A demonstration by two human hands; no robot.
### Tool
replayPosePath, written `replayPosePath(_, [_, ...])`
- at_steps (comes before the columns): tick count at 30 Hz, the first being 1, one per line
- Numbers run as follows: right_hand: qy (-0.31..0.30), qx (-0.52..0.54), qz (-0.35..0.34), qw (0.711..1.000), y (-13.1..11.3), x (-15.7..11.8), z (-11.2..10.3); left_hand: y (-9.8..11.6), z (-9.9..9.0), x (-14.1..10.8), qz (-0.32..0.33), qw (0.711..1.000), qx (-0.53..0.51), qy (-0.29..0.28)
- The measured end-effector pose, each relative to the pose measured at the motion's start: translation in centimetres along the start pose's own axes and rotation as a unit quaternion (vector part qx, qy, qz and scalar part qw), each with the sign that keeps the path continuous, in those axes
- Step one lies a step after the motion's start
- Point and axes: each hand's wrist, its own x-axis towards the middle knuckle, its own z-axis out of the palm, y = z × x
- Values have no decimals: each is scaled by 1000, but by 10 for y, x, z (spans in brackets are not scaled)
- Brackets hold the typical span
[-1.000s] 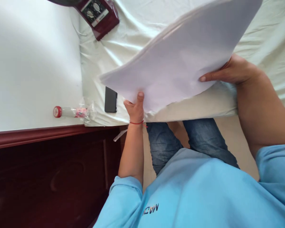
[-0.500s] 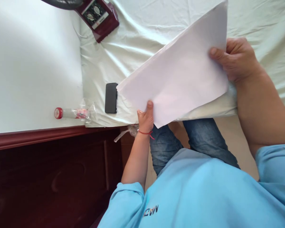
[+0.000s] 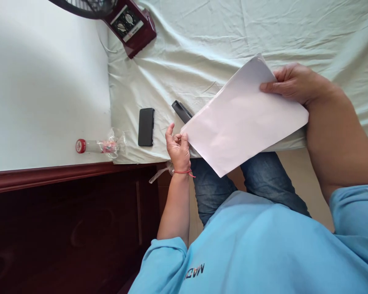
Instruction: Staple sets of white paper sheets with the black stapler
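Observation:
A stack of white paper (image 3: 245,118) is held tilted over the front edge of the cloth-covered surface, partly above my legs. My right hand (image 3: 290,83) grips its upper right side, thumb on top and fingers underneath. At the stack's left corner is my left hand (image 3: 178,149), its thumb and curled fingers closed at the paper edge while the index finger sticks up apart. A black stapler-like object (image 3: 182,111) lies on the cloth, its near end hidden by the paper.
Left of the stack lies a black phone (image 3: 146,127). A clear bottle with a red cap (image 3: 92,146), partly in plastic wrap, lies near the wall side. A dark red fan base (image 3: 133,28) stands at the back left. Pale green cloth (image 3: 322,32) covers the surface.
The paper stack has tilted and its top edge has come lower, nearer to me. My left hand has shifted left to the stack's corner, index finger raised. The black stapler-like object has come into view.

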Motion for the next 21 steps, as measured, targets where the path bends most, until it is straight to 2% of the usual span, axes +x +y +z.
replayPosePath(4, [-38, 5, 7, 999, 3, 3, -3, 6, -1, 1, 48, 996, 72, -12])
replayPosePath(7, [-13, -4, 26, 1000, 0, 1, -2, 13, 1, 0, 66, 988, 131, -41])
replayPosePath(10, [17, -11, 9, 1000, -3, -1, 0, 15, 2, 0, 69, 985, 150, -55])
replayPosePath(14, [27, -6, -29, 999, -3, -1, 1, 12, 2, 1, 58, 986, 146, -55])
replayPosePath(21, [63, -6, 21, 998, -12, -6, 7, 14, 4, 15, -3, 990, 132, -56])
